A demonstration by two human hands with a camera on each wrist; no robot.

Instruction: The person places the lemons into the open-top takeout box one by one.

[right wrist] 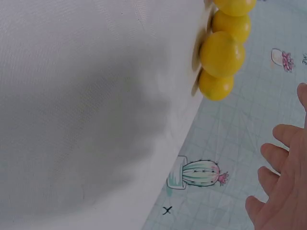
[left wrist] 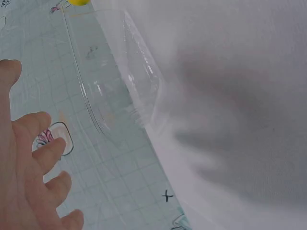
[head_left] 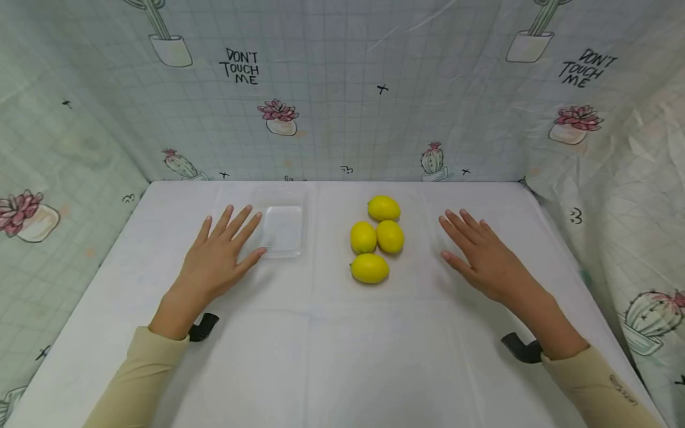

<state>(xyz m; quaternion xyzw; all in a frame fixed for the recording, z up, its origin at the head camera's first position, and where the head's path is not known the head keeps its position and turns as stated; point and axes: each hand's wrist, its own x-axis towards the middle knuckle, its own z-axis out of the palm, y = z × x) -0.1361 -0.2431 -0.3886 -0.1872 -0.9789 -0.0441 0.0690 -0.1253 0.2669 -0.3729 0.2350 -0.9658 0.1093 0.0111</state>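
Note:
Several yellow lemons lie in a close cluster in the middle of the head view: a far lemon (head_left: 383,208), a near lemon (head_left: 370,268), and a left lemon (head_left: 363,238) beside a right lemon (head_left: 390,236). To their left sits a clear plastic container (head_left: 283,230), its inside bare. My left hand (head_left: 216,261) hovers palm down with fingers spread, its fingertips close to the container's left side. Over the table to the right of the lemons is my right hand (head_left: 487,264), fingers extended and holding nothing. The right wrist view shows the lemons (right wrist: 222,54) beyond that hand.
A white cloth (head_left: 342,356) covers the table. Patterned sheeting (head_left: 342,119) with cactus drawings rises behind it and on both sides. Black curved pieces show at the left wrist (head_left: 204,327) and the right wrist (head_left: 521,349).

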